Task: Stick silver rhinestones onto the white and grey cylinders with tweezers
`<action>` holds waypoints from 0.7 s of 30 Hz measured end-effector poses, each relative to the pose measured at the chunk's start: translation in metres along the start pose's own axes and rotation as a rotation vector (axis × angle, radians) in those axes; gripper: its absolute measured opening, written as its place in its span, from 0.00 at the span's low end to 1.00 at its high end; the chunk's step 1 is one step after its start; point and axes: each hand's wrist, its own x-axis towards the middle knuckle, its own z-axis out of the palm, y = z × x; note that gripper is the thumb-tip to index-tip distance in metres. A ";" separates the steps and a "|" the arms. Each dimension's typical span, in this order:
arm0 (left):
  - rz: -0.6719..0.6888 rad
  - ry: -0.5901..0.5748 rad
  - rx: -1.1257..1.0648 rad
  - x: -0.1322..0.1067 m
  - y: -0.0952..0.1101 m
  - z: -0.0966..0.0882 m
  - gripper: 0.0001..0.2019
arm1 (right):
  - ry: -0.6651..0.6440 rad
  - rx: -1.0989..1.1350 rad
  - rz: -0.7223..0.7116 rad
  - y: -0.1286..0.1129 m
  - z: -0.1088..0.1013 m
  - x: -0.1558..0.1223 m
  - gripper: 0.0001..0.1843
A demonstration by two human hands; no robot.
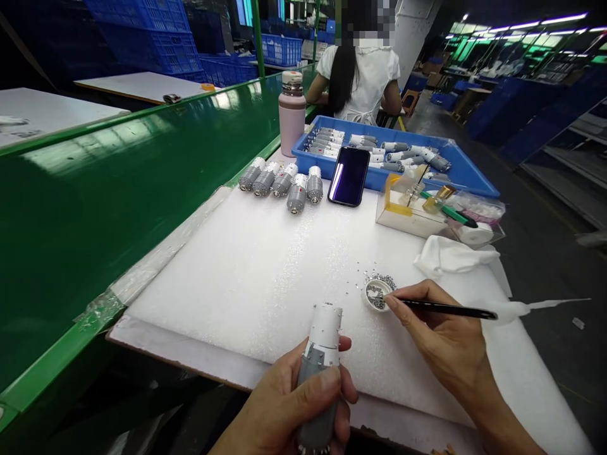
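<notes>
My left hand (303, 398) is wrapped round a grey-and-white model capsule (325, 328), held tilted with its white end up; small studs dot its sides. My right hand (446, 341) pinches a slim black pen-like tool (446, 308) with a white wisp trailing from its back end. The tool's front tip reaches into a small round white cap (367, 299) that holds many tiny silvery pieces. More of these silvery pieces (386, 279) lie scattered on the white foam sheet (237, 278) behind the cap. Whether one clings to the tip is too small to tell.
Several similar models (283, 179) stand at the back beside a phone (349, 177). Behind are a blue tray (474, 181) of models and a pink bottle (291, 120). A small box (410, 218) and a white cloth (455, 254) lie right. A person (363, 76) sits ahead.
</notes>
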 end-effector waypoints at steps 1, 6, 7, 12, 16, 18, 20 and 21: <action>0.005 -0.001 0.018 0.000 0.001 0.000 0.24 | -0.008 -0.006 -0.001 0.000 0.000 0.000 0.08; 0.045 0.041 0.121 0.002 0.002 0.003 0.24 | -0.012 -0.030 -0.009 -0.001 -0.002 -0.003 0.07; 0.049 0.056 0.134 0.003 0.002 0.004 0.23 | -0.004 -0.033 -0.013 -0.002 -0.002 -0.004 0.06; 0.098 0.116 0.186 0.007 0.001 0.009 0.20 | 0.057 -0.036 -0.030 -0.002 -0.003 -0.006 0.06; 0.110 0.143 0.172 0.009 0.002 0.012 0.19 | 0.055 -0.021 -0.025 -0.001 -0.001 -0.004 0.07; 0.109 0.145 0.170 0.009 0.002 0.013 0.19 | 0.044 -0.020 -0.021 0.000 0.000 -0.004 0.07; 0.109 0.146 0.166 0.009 0.001 0.012 0.20 | 0.043 -0.022 -0.017 0.001 0.002 -0.004 0.08; 0.111 0.146 0.164 0.009 0.001 0.010 0.20 | 0.045 -0.023 -0.015 0.001 0.003 -0.004 0.08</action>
